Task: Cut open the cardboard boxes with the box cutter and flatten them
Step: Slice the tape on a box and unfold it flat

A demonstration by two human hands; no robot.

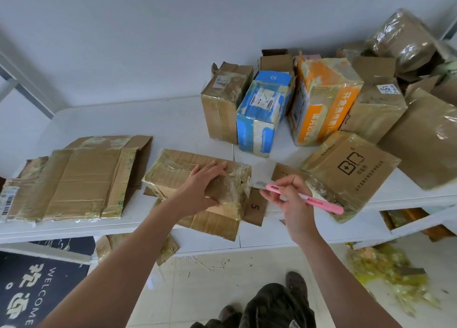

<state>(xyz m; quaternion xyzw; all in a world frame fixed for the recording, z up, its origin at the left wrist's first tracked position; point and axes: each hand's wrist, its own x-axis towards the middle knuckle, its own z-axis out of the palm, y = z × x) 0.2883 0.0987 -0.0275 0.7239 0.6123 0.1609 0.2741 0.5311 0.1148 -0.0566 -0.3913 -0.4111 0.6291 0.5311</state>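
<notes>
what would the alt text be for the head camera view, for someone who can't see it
Seen from above, a person's left hand grips a taped cardboard box on a white table while the right hand holds a pink box cutter beside it. Flattened cardboard lies at left; uncut boxes crowd the back right.

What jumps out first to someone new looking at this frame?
The pink box cutter in the right hand, blade aimed at the taped brown box that the left hand holds down at the table's front edge. Then the orange box and blue box standing at the back right, and flattened cardboard stacked at the left.
</notes>
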